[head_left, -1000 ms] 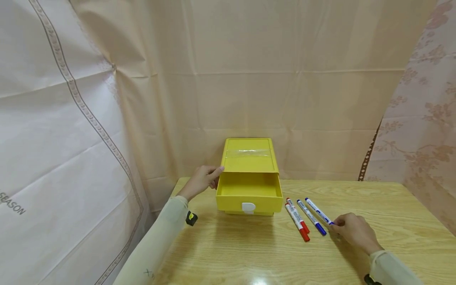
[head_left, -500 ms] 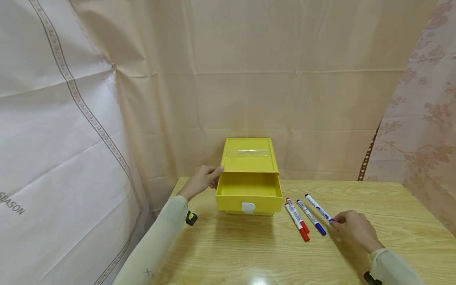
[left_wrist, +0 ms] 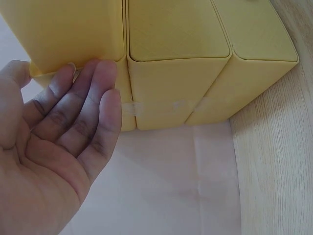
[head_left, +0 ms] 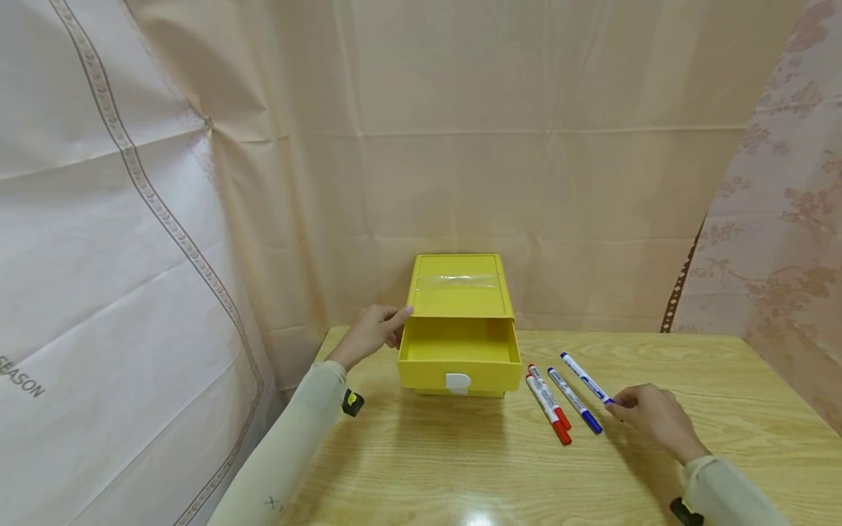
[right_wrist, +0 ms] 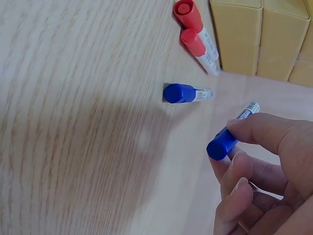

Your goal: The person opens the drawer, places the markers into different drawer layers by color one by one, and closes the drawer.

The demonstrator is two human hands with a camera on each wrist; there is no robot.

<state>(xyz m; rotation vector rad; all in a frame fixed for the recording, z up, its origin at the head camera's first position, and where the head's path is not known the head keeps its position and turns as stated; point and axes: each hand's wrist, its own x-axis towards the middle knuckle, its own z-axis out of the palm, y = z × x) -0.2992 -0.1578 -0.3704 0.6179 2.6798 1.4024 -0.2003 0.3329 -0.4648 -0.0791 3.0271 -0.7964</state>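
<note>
A yellow drawer box (head_left: 460, 288) stands at the back of the table, its top drawer (head_left: 460, 375) pulled out with a white tab on the front. My left hand (head_left: 371, 332) rests on the box's left side, thumb at the top edge; in the left wrist view its gently bent fingers (left_wrist: 100, 78) touch the yellow wall. My right hand (head_left: 654, 418) pinches a blue-capped marker (head_left: 585, 376) by the cap end, between thumb and fingers. Left of it lie another blue marker (head_left: 574, 398) and two red markers, one (head_left: 551, 398) nearer, one (head_left: 544, 411) beside it.
The wooden table (head_left: 447, 467) ends at a back edge by a beige cloth (head_left: 460, 146). White cloth (head_left: 118, 292) hangs on the left, flowered cloth (head_left: 783, 270) on the right. Clear tape (head_left: 457, 282) crosses the box top.
My right hand has moved slightly away from me and to the left, carrying the blue marker with it. The left hand, the box and the other markers stay where they were.
</note>
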